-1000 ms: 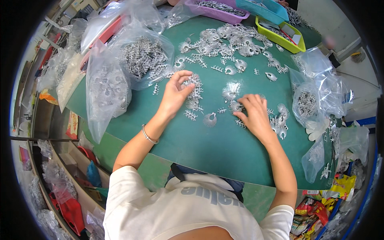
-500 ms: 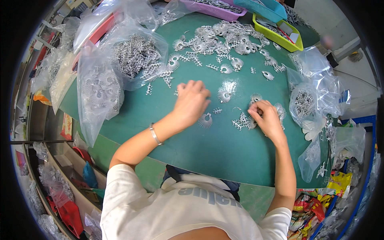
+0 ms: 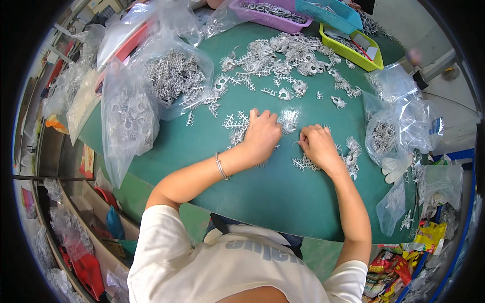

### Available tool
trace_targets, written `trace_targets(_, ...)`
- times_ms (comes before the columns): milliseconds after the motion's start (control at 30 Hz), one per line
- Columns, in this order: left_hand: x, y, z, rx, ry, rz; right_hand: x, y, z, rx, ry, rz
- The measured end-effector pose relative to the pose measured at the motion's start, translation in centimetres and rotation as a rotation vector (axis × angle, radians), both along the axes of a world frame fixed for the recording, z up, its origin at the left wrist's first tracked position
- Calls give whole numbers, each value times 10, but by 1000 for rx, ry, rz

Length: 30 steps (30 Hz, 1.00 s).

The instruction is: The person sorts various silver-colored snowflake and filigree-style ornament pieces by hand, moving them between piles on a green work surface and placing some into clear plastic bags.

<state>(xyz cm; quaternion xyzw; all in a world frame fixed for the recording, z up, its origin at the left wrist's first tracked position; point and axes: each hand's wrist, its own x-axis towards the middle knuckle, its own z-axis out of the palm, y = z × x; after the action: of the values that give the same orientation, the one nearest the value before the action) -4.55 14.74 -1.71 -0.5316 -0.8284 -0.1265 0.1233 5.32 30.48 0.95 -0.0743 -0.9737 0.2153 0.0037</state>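
Left hand (image 3: 263, 135) is shifting rightward, right hand (image 3: 319, 145) leftward, narrowing the working gap. Pieces (image 3: 235, 122) are lying beside the left hand, mid-tabletop (image 3: 283, 207); left hand is curling, contents hidden; right hand is bunching, grip uncertain. Pile (image 3: 283, 53) is lying toward the far edge.

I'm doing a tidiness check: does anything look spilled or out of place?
Possibly: a few loose silver pieces lie on the green table just outside the upper-left clear bag, as if spilled, though they may have been set there. No damage stands out.
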Motion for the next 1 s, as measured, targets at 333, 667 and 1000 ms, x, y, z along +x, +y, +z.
trace_targets(333,1,7,-1,6,17,-54,6,7,1,-504,228,-203)
trace_targets(667,1,2,8,191,9,-58,15,0,-5,-1887,119,-494)
trace_targets(1000,22,-32,53,251,-221,-83,-8,-31,-13,-2257,-114,-548)
